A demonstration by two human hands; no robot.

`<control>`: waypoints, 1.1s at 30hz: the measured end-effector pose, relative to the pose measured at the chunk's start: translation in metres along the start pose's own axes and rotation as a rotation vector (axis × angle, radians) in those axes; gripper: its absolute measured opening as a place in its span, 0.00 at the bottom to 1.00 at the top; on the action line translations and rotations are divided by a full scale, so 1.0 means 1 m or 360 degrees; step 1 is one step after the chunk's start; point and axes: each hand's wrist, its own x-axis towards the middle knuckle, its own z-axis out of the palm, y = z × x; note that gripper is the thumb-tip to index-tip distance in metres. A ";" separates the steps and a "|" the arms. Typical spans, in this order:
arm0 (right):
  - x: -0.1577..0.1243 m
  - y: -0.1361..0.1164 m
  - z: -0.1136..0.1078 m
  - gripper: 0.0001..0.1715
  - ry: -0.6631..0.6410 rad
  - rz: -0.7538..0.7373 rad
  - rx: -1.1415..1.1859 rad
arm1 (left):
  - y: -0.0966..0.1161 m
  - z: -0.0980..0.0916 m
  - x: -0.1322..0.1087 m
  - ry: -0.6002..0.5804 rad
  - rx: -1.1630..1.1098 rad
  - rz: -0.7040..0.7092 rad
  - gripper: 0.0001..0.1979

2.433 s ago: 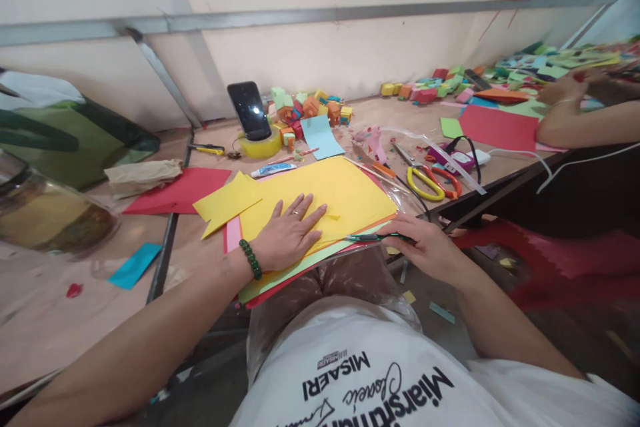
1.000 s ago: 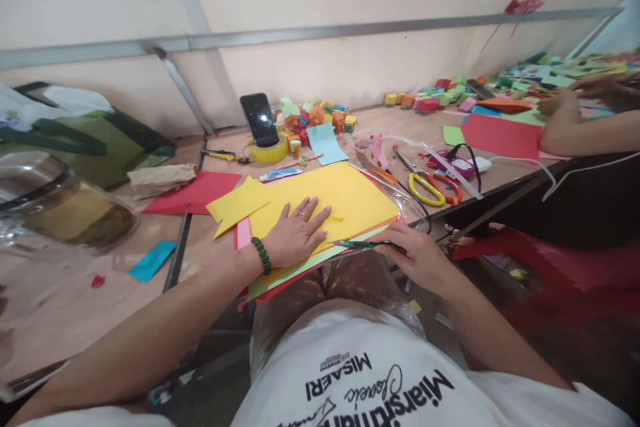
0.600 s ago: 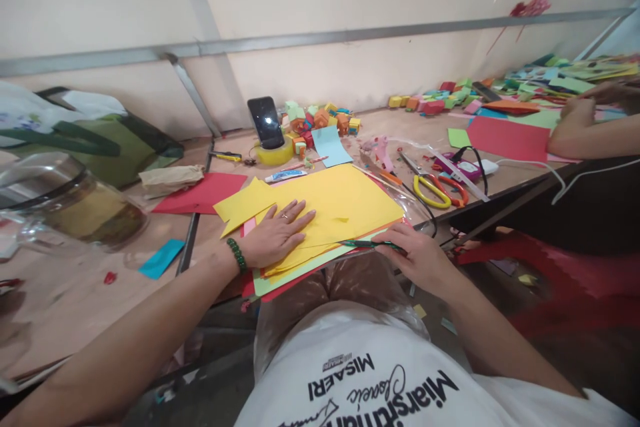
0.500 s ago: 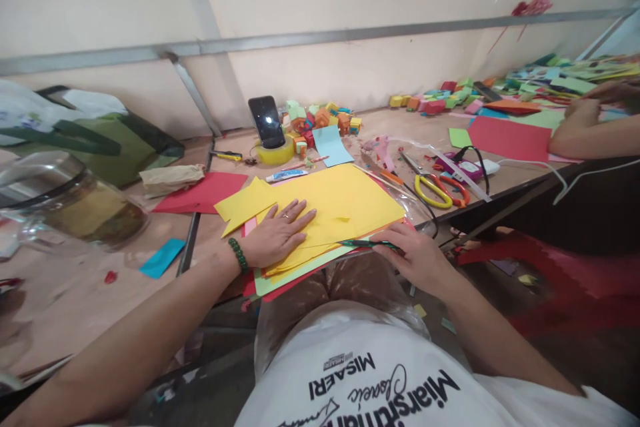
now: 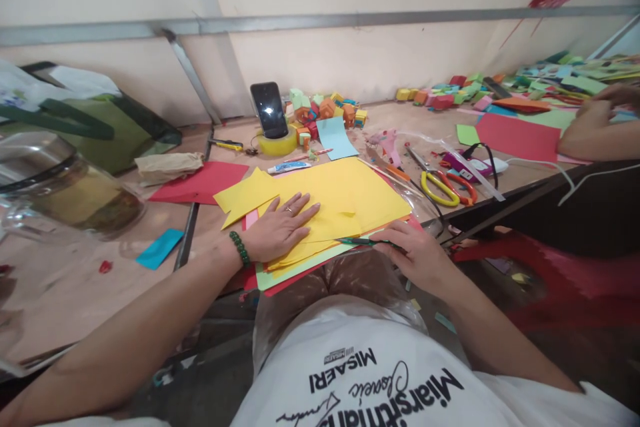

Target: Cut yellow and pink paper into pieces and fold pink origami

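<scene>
Paper [image 5: 380, 190], a big yellow sheet topping a coloured stack, lies right beneath the left hand [image 5: 280, 232], whose grip is loose: palm down, fingers spread, pressing it flat. Over by the right hand [image 5: 413, 252], the grip is closed around a slim green tool [image 5: 356, 241]; its tip points toward the left hand, along the sheet's near edge, though I can't tell whether it touches. From that right grip, the sheet stretches ahead and to the left. A light green sheet [image 5: 305, 268] peeks out on the body side of the left grip, and a smaller yellow piece [image 5: 244, 195] sits just beyond it, to the left. Scissors [image 5: 441, 188] rest on the tabletop [image 5: 80, 303] past the right grip, a little rightward.
</scene>
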 end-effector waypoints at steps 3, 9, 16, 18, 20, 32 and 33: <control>0.000 0.000 0.002 0.11 0.0000 0.0032 0.0021 | 0.001 -0.002 0.000 0.0003 -0.0004 0.0000 0.28; 0.002 -0.005 0.001 0.12 -0.0038 0.0031 0.0013 | 0.002 -0.002 -0.001 0.0003 0.0002 -0.0003 0.28; 0.001 -0.005 0.007 0.12 -0.0046 0.0009 0.0019 | 0.002 -0.002 -0.001 0.0003 0.0020 0.0001 0.28; 0.001 -0.005 0.009 0.12 -0.0016 -0.0018 0.0016 | 0.001 -0.003 -0.002 -0.0003 0.0011 -0.0001 0.28; 0.001 -0.006 0.010 0.12 0.0008 -0.0014 0.0001 | 0.001 -0.001 -0.001 -0.0009 0.0010 -0.0014 0.28; 0.001 -0.004 0.004 0.10 0.0027 0.0102 -0.0026 | 0.009 -0.009 0.003 0.0085 -0.0098 -0.0067 0.29; 0.001 -0.005 0.004 0.10 0.0024 0.0104 -0.0030 | 0.005 -0.009 0.002 0.0083 -0.0080 -0.0070 0.30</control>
